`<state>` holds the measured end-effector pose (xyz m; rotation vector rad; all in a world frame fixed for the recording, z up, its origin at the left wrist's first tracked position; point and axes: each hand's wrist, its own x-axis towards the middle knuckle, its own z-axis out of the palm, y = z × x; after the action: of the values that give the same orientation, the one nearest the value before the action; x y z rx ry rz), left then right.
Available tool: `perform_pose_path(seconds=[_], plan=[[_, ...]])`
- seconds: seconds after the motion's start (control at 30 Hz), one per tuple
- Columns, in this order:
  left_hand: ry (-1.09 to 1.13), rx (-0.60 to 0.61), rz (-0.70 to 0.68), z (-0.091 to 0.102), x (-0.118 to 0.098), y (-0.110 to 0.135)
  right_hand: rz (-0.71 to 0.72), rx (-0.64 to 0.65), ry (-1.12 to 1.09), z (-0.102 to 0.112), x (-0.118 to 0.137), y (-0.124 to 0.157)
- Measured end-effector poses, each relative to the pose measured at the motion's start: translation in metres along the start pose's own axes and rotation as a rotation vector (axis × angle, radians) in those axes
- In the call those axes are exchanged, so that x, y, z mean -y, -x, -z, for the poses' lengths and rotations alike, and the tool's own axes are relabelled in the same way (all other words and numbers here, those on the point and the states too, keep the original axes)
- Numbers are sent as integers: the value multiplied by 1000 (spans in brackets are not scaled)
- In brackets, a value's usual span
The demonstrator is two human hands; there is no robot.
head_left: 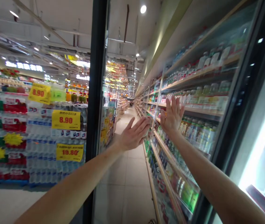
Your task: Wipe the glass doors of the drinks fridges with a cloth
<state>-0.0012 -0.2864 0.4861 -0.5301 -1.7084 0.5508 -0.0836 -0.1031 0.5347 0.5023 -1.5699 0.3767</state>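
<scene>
My left hand (135, 133) reaches to the middle of a glass door, its fingers stretched out and held close together. A pale patch shows just past its fingertips; whether it is a cloth or a reflection in the glass, I cannot tell. Farther right, my right hand (172, 116) is raised with fingers extended and the palm toward the glass, holding nothing visible. Both hands lie near or against the pane; exact contact is hard to make out. The door's black frame (97, 93) runs upright on the left, with another dark upright (239, 93) on the right.
Shelves of bottled drinks (200, 99) appear in or through the glass, blurred. A tiled aisle (125, 168) stretches ahead. On the left stand stacked packs of bottles (42, 146) with yellow price signs (66, 120). A bright lit strip (260, 143) lies at far right.
</scene>
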Motion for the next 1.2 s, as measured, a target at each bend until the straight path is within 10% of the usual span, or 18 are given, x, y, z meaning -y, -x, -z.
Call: perform_pose_path(seconds=[0.27,0.5,0.73,0.9,1.07,1.2], plan=[[59,-20,291,6,34,-33,-26,55,34,2,1,-2],[246,191,-33,2,3,-37,-22,107,115,4,2,-5],[84,115,500,16,47,-72,37,198,170,10,1,-7],[199,266,122,5,34,-52,84,123,188,5,0,-8],[-49,173,467,6,66,-56,122,41,247,1,-1,-8],[32,176,221,5,39,-51,110,87,267,7,2,-8]])
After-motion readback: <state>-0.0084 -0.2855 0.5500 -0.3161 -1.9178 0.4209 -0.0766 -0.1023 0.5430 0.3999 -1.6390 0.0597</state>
